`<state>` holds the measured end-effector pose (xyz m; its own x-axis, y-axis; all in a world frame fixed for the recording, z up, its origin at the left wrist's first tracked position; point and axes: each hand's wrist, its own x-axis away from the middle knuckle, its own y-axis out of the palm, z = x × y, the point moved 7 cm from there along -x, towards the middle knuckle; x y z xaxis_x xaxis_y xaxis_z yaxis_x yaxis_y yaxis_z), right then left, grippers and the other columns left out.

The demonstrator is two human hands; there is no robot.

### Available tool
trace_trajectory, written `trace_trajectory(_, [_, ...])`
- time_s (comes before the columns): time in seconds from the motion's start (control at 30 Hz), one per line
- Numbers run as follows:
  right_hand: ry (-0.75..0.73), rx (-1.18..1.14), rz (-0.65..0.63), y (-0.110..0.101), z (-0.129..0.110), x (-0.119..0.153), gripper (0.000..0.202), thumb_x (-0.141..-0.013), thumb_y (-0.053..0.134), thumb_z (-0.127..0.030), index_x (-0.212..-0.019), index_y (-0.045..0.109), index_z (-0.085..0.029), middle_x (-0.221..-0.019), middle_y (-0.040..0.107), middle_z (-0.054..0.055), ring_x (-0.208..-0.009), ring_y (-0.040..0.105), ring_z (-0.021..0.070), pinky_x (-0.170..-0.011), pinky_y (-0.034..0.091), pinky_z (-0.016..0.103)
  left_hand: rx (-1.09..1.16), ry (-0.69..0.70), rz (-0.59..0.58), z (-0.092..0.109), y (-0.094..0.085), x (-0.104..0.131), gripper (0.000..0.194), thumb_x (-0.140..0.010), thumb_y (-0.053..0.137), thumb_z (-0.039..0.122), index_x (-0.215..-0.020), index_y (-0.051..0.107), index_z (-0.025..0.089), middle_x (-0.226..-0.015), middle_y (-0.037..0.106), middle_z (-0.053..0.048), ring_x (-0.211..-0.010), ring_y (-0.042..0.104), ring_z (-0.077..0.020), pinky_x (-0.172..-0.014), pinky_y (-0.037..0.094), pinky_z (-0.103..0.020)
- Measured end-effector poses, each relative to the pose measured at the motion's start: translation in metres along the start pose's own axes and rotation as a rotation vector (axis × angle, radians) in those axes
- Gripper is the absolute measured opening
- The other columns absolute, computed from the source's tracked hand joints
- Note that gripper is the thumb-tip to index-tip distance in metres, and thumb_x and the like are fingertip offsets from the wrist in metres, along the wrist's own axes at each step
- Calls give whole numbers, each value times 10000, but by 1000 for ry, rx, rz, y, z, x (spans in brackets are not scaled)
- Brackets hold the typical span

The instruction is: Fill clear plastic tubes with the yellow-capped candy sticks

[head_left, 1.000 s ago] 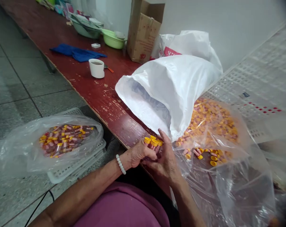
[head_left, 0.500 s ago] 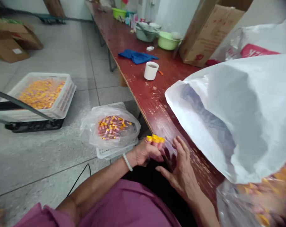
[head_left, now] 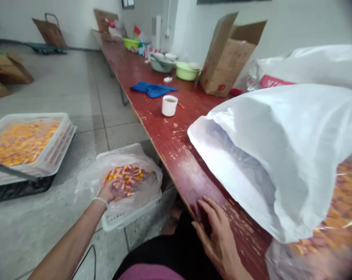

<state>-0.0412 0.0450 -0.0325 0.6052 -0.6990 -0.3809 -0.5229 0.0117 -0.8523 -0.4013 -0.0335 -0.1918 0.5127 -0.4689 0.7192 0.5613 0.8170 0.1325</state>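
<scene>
- While the left hand (head_left: 108,191) reaches down into the clear bag (head_left: 117,182) lining the white basket (head_left: 129,217) on the floor, lower left of centre, its fingers rest among the small yellow-capped tubes (head_left: 125,179); whether that grip is closed on any cannot be told.
- Right hand (head_left: 216,233), lower centre, lies flat on the red table (head_left: 164,128) edge, fingers spread, holding nothing.
- Judgement: tubes are best released low inside the bag, clear of its folded rim, so none roll onto the floor.
- Second tray (head_left: 30,144), far left, holds a heap of orange-yellow pieces.
- White sack (head_left: 281,155), right, lies open-mouthed on the table; contents not visible.
- Clear bag (head_left: 345,202), lower right, holds more orange pieces, blurred.
- Cup (head_left: 169,105), green bowl (head_left: 187,71) and cardboard box (head_left: 227,58) stand farther along, upper centre.
</scene>
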Motion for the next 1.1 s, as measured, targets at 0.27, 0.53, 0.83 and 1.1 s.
trace_trajectory(0.27, [81, -169, 42, -25, 7, -3, 350, -836, 519, -226, -1184, 512, -257, -1266, 516, 96, -1145, 539, 233, -906, 519, 379, 6, 349, 100, 36, 35, 58, 327, -603, 664, 159, -878, 515, 251, -656, 615, 68, -507, 573, -132, -471, 488, -251])
trace_trajectory(0.53, [405, 36, 240, -84, 132, -54, 326, -833, 442, -230, -1131, 546, -148, -1073, 619, 125, -1011, 583, 243, -877, 478, 415, -613, 1105, -441, 90, 258, 164, 229, -743, 540, 198, -954, 623, 171, -972, 675, -46, -897, 622, -173, -842, 493, -289])
trace_trajectory(0.83, [801, 390, 145, -82, 241, -67, 521, -839, 412, -248, -1295, 388, 2, -1348, 395, 257, -1282, 360, 325, -1041, 288, 425, -1256, 1224, -480, 47, 509, 133, 326, -741, 495, 146, -1034, 635, 114, -1059, 627, -162, -1109, 508, -291, -973, 352, -421])
trace_trajectory(1.1, [698, 412, -19, -72, 241, -69, 507, -864, 401, -318, -1317, 396, -89, -1367, 425, 162, -1251, 406, 265, -1037, 281, 349, -1337, 1329, -399, 12, 533, 126, 536, -772, 498, 530, -1226, 514, 246, -1310, 428, -128, -1146, 355, -416, -908, 278, -578])
